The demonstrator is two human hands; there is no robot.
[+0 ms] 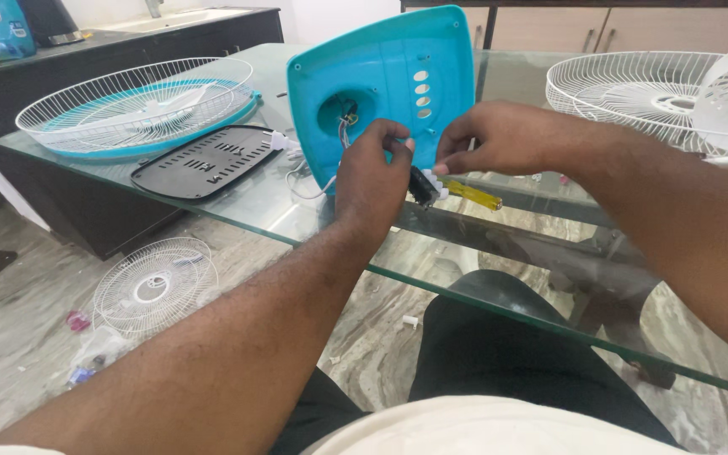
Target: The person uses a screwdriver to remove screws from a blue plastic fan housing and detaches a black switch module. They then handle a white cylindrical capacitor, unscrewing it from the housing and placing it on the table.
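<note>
Both hands meet at the middle of the glass table (238, 215), just in front of the blue panel (385, 93) that stands upright on its edge. Left hand (370, 181) is curled nearly closed, fingers pinched on a small black part (421, 185) right at the panel's lower edge. Right hand (499, 139) comes in from the other side, fingers bent down and pinching the white end of that same part; how tight, the view does not tell. Thin wires (345, 125) hang out of the round hole in the panel and run down towards the hands.

Risks, judging from this: those wires look thin, and a tug on the part could pull one loose from whatever sits behind the hole. The panel seems balanced with little support, so a nudge from either wrist could tip it flat onto the glass. A yellow-handled tool (472, 195) lies just behind the right hand, close enough to be knocked and rolled off the edge. The part itself is small; a slip of the pinch and it may drop through to the floor.

Off to the left lie a black slotted plate (204, 160) and a white grille (132, 101) on a blue rim; another grille (642, 88) sits far right, one more grille on the floor (155, 285).
</note>
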